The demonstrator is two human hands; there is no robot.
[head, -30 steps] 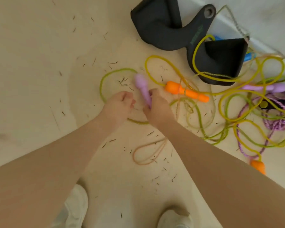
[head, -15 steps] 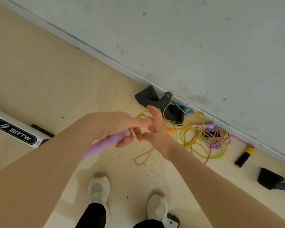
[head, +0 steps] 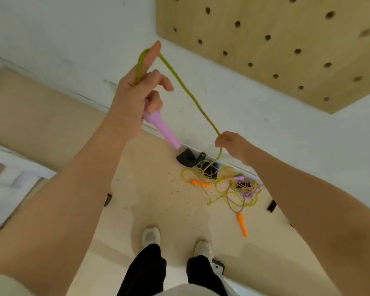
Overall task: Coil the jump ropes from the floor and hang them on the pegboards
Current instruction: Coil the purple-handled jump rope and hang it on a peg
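Left hand [head: 137, 92] grips the lilac handle [head: 161, 130], green rope [head: 188, 92] looped over my raised finger; my right hand [head: 233, 144] pinches the rope lower down. Its tail runs into the tangled pile [head: 229, 184] on the floor — pull hard and I judge it snags, dragging other ropes along. No writing readable on the pegboard [head: 276, 45].

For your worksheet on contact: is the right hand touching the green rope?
Touching. The head view shows the right hand pinching the green rope, which runs through its fingers.
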